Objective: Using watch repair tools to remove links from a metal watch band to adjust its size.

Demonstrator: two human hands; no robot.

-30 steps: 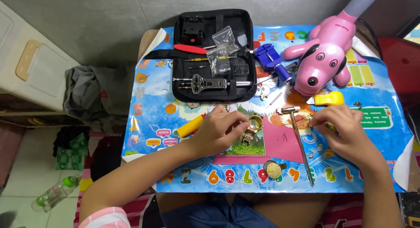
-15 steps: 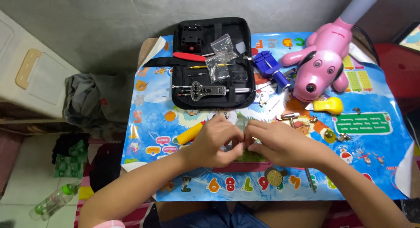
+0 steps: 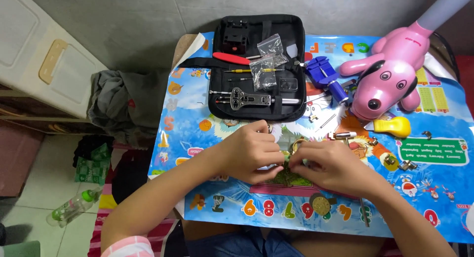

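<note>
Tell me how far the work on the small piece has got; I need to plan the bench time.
Done: the tool case lies open, with a small hammer and blue holder set out. In hand: the left hand and right hand meet over a small metal piece above the pink pad. What is left cannot be told; the fingers hide it.

Grey concrete wall (image 3: 148, 20) behind the worktop (image 3: 444, 198); a cream cabinet (image 3: 39, 59) stands left on pale tiled floor (image 3: 29, 212).
</note>
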